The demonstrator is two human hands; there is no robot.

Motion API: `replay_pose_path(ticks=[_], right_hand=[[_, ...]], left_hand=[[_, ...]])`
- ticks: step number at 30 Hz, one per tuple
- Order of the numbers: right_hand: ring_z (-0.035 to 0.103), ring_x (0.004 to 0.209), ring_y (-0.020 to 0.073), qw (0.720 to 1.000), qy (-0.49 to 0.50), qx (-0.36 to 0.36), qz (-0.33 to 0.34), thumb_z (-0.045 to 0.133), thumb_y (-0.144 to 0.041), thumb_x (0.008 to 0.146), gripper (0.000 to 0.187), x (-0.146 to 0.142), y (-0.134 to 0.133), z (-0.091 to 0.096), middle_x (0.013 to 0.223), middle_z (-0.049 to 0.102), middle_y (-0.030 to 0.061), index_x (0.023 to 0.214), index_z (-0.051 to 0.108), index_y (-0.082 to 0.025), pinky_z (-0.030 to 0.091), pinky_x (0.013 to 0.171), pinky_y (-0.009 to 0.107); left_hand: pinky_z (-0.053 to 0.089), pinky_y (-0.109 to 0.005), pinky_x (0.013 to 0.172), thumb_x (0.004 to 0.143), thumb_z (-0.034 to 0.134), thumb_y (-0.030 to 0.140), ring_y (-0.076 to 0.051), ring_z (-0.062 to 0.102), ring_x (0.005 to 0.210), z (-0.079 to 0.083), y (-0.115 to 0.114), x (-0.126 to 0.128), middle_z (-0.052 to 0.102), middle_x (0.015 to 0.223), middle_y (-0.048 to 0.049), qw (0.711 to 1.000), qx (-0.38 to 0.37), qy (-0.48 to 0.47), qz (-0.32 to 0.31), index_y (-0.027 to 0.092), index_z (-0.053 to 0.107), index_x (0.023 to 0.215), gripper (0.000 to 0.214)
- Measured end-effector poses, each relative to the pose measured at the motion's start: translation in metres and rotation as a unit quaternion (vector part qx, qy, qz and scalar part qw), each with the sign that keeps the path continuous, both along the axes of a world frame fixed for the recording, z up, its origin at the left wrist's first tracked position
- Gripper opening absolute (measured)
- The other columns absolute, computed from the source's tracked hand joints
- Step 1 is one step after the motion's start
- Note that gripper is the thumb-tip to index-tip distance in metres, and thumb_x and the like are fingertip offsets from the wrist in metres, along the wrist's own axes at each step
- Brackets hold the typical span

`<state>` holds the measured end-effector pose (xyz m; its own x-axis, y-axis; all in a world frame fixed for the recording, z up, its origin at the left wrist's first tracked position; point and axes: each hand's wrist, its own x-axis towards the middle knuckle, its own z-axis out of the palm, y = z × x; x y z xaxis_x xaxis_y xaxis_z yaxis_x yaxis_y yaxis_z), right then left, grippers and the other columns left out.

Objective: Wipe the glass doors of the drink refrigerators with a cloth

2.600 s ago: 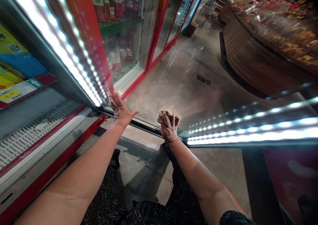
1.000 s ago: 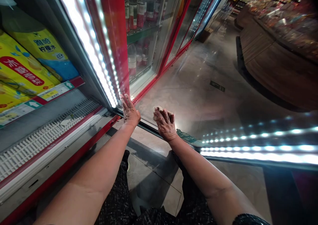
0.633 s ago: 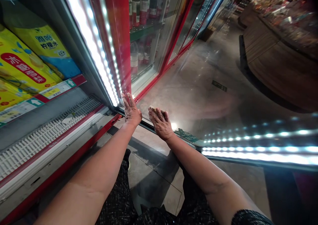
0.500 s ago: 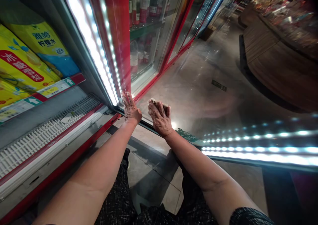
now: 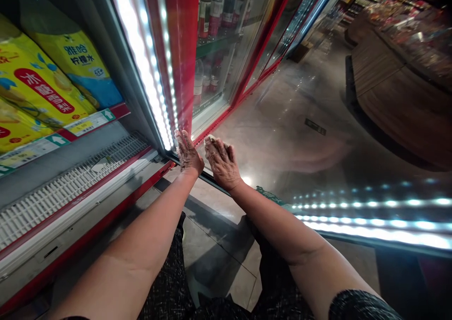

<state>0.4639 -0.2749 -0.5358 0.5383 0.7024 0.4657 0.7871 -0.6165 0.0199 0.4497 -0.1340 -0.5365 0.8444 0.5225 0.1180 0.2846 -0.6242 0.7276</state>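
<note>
An open glass cooler door point(image 5: 318, 136) swings out in front of me, its lower frame edged with LED strips. My left hand point(image 5: 188, 151) lies flat with fingers stretched out against the glass at the door's bottom corner, close to the hinge side. Right beside it, my right hand point(image 5: 221, 161) presses a small crumpled light cloth point(image 5: 211, 138) onto the glass; only the cloth's top edge shows above my fingers. The two hands are almost touching.
The open cooler point(image 5: 70, 169) on the left shows a white vent grille, price labels and yellow drink packs point(image 5: 45, 89). Further coolers with bottles point(image 5: 212, 23) line the aisle. A wooden display counter point(image 5: 399, 99) stands right, across the tiled floor point(image 5: 219, 263).
My right hand with the cloth has slid left along the bottom of the glass, ending next to my left hand. The left hand has stayed at the corner.
</note>
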Motion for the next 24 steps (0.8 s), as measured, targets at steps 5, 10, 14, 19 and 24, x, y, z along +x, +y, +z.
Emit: replay_pose_path(ticks=[5,10,14,19,24], right_hand=[[0.032,0.156,0.0182,0.998,0.003,-0.030,0.053,0.037,-0.012,0.103,0.062,0.007,0.009,-0.015,0.161,0.046,0.0064,0.164,0.028,-0.017,0.004,0.134,0.042],[0.033,0.155,0.0190,0.995,0.015,-0.057,0.084,0.037,-0.009,0.102,0.059,0.010,0.018,-0.027,0.162,0.044,0.0075,0.161,0.035,-0.011,0.015,0.134,0.040],[0.023,0.158,0.0178,0.997,0.023,-0.022,0.074,0.036,-0.013,0.105,0.061,0.015,0.035,-0.003,0.165,0.037,0.0060,0.165,0.025,-0.016,0.014,0.134,0.043],[0.025,0.158,0.0179,0.995,0.015,-0.015,0.093,0.035,-0.013,0.106,0.057,0.023,0.050,-0.005,0.164,0.039,0.0063,0.163,0.030,-0.013,0.014,0.134,0.042],[0.028,0.157,0.0173,0.991,0.031,-0.070,0.110,0.039,-0.012,0.104,0.056,0.025,0.056,-0.025,0.164,0.040,0.0090,0.160,0.036,-0.011,0.021,0.134,0.040]], left_hand=[[0.024,-0.058,0.128,0.091,0.058,0.018,-0.036,0.007,0.161,0.000,0.006,0.004,0.000,0.172,-0.0251,1.000,-0.010,-0.001,0.006,0.007,0.012,0.165,0.088],[0.024,-0.058,0.127,0.098,0.049,0.024,-0.035,0.011,0.161,-0.004,0.014,0.003,0.004,0.171,-0.0275,1.000,-0.006,0.012,-0.006,0.003,0.016,0.163,0.076],[0.024,-0.058,0.127,0.093,0.055,0.019,-0.035,0.003,0.161,-0.007,0.026,0.008,0.001,0.172,-0.0268,1.000,0.001,-0.013,0.023,0.004,0.013,0.164,0.084],[0.028,-0.049,0.127,0.093,0.055,0.018,-0.032,0.012,0.161,-0.012,0.039,0.014,0.007,0.173,-0.0229,1.000,0.001,-0.018,0.019,0.009,0.017,0.164,0.081],[0.041,-0.055,0.118,0.088,0.055,0.012,-0.037,0.033,0.154,-0.023,0.049,0.009,0.013,0.172,-0.0244,0.999,-0.015,0.021,0.027,0.015,0.014,0.166,0.087]])
